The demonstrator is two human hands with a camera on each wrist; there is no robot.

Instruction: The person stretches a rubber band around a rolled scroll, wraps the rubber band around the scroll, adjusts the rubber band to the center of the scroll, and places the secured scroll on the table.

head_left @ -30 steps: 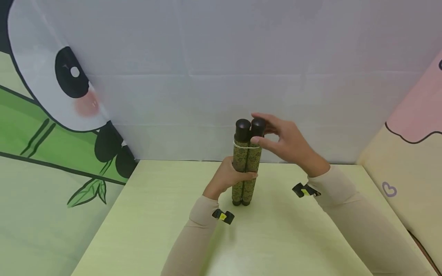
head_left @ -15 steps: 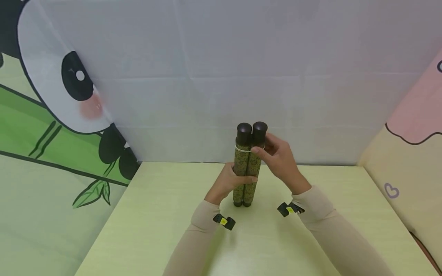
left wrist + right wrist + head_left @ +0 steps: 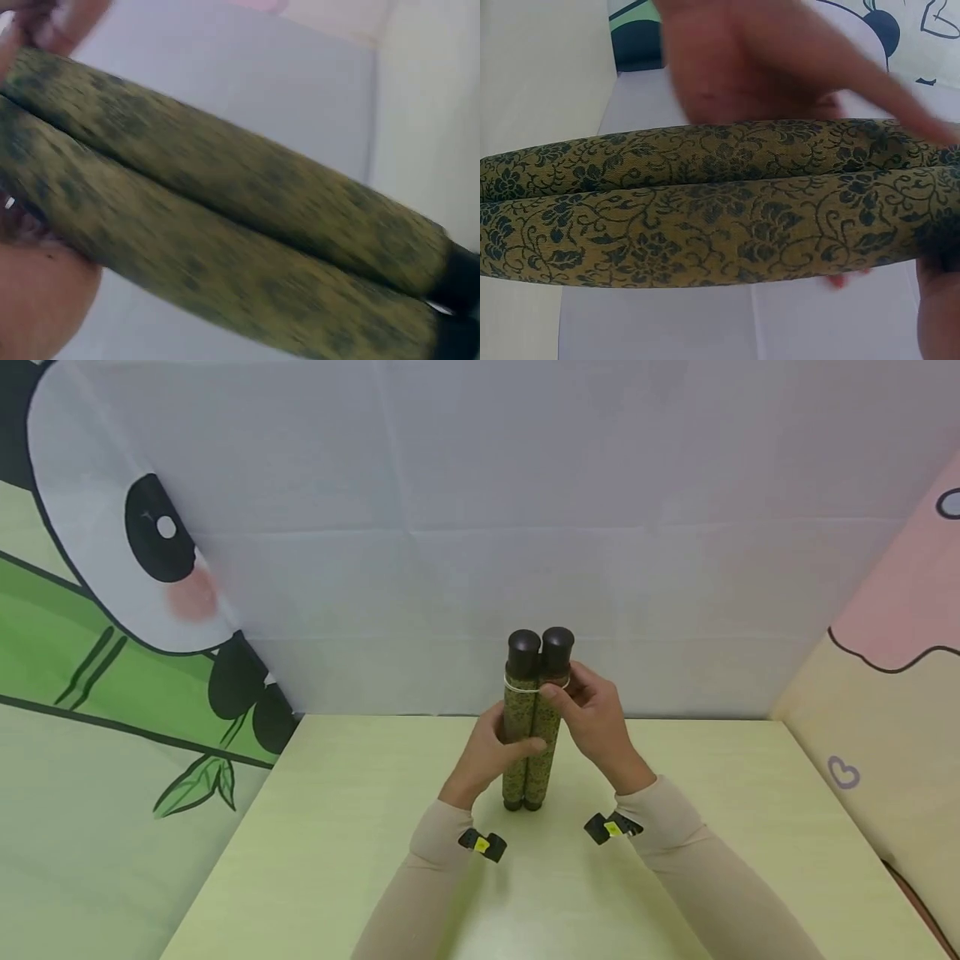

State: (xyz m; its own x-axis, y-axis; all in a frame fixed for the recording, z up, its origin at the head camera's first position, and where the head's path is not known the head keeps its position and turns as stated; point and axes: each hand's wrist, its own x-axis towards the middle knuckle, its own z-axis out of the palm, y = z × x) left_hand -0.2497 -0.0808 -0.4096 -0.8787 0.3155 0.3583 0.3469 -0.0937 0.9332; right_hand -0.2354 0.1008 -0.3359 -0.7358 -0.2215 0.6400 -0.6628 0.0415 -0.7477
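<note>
While upright, rolls [image 3: 527, 714] in left grip [image 3: 486, 753]

Rolls [image 3: 720, 217] mid-frame, olive-gold with dark, perhaps navy, flowers and vines; knobs [image 3: 557, 649] brownish black; band [image 3: 522, 690] white; sleeves [image 3: 416, 881] bottom of frame, beige

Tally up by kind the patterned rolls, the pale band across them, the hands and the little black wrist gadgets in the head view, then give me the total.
Patterned rolls: 2
Pale band: 1
Hands: 2 (left hand, right hand)
Black wrist gadgets: 2
Total: 7
</note>
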